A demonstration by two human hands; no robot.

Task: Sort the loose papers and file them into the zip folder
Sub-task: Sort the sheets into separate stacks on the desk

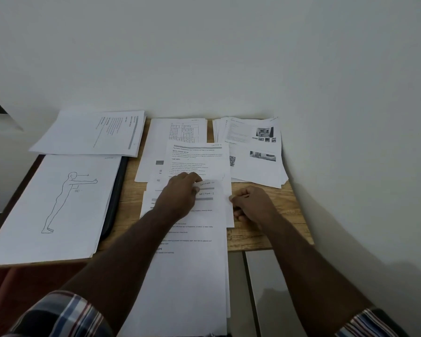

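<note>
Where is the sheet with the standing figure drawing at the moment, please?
In the head view, the figure drawing sheet lies at the left of the table, atop a dark zip folder, just left of the left hand.

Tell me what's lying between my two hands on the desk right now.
In the head view, between the left hand and right hand lie fanned sheets with handwritten labels, Section 2 above Section 1. Both hands touch them.

Dim, even indoor light; soft shadow on right wall (350, 166); wide-angle bending edges; print blurred.
</note>
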